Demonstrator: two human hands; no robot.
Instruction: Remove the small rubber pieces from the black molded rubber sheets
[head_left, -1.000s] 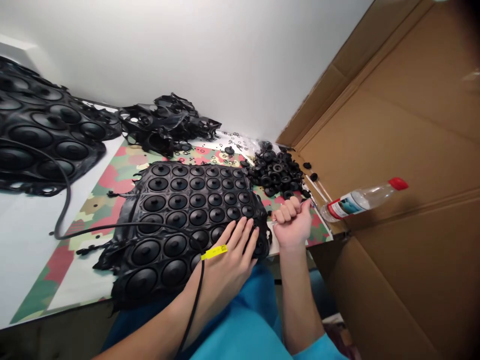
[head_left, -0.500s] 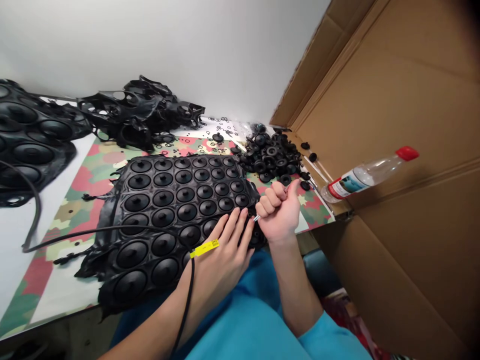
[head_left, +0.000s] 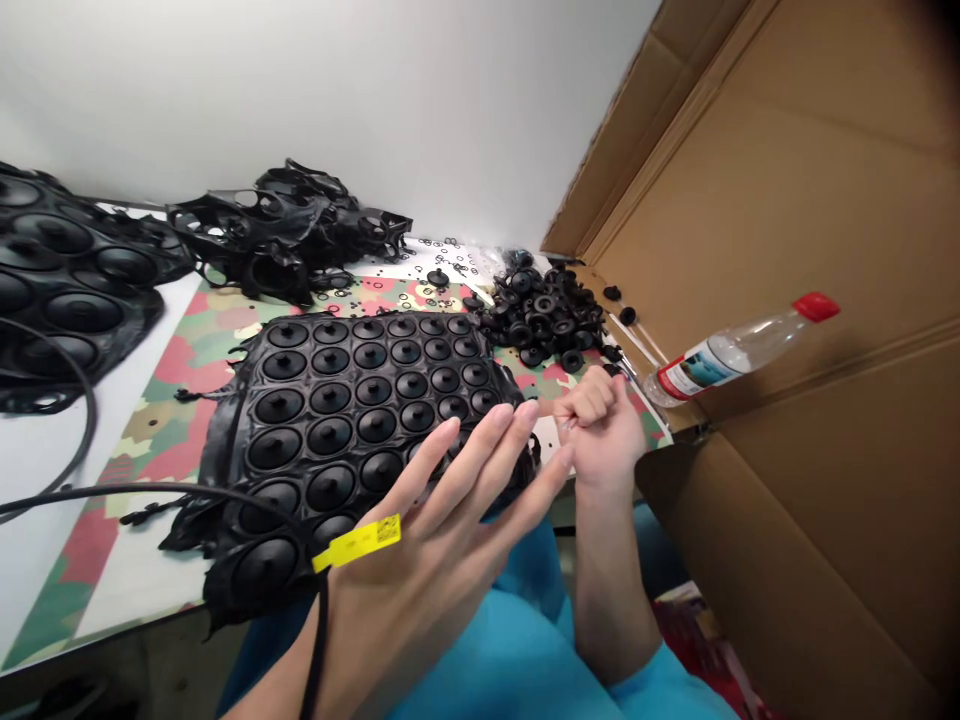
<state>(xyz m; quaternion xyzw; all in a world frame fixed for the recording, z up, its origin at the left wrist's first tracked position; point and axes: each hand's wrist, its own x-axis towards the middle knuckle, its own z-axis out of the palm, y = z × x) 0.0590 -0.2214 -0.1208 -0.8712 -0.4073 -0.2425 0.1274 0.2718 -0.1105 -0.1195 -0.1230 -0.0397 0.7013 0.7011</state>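
A black rubber sheet (head_left: 352, 400) moulded with rows of round discs, each with a knob in its middle, lies before me. My left hand (head_left: 450, 500) is raised over its near right part, fingers spread, holding nothing. To the right of the sheet, my right hand (head_left: 600, 430) is closed in a fist. A thin metal tool is in that fist, almost wholly hidden now; only a small glint shows by the fingers. Behind the hands is a heap of loose black rubber discs (head_left: 544, 310).
Torn black rubber scrap (head_left: 292, 230) lies at the back, with small rings scattered beside it. Another disc sheet (head_left: 82, 265) lies left. A clear bottle (head_left: 709, 365) stands by the cardboard wall (head_left: 787, 200). A black cable (head_left: 150, 490) with a yellow tag (head_left: 360, 541) crosses my left wrist.
My left hand has lifted off the sheet toward me, its fingers spreading. My right fist has moved right, away from the sheet, and the metal tip has gone from clear view.
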